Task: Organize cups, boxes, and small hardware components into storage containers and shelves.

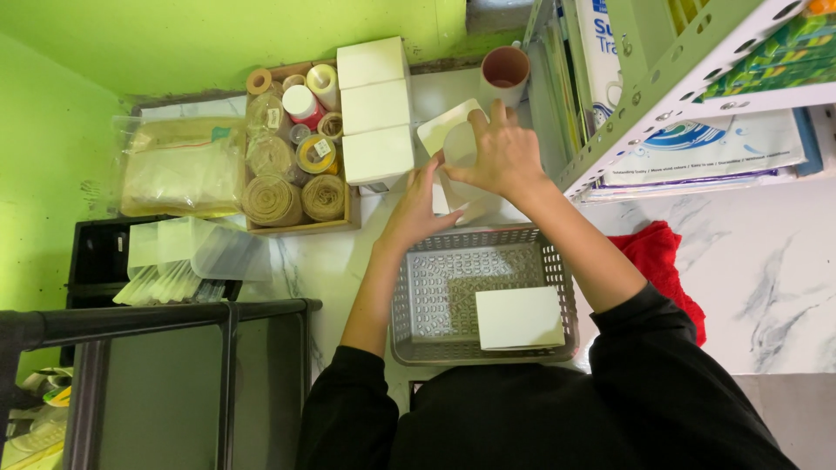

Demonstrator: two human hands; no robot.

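Both my hands work on a white box [453, 139] at the back of the marble counter. My right hand [503, 155] lies over its top with fingers spread, gripping the lid edge. My left hand [420, 202] holds the box's lower left side. Much of the box is hidden under my hands. Just below them stands a grey perforated basket [435, 292] holding a flat cream card [520, 318].
Three white boxes [376, 109] are stacked in a row beside a wooden tray [300, 224] of twine rolls and tape. A terracotta cup [504, 73] stands behind. A metal shelf [679, 87] is at the right, a red cloth [657, 257] below it, a black rack [157, 318] at the left.
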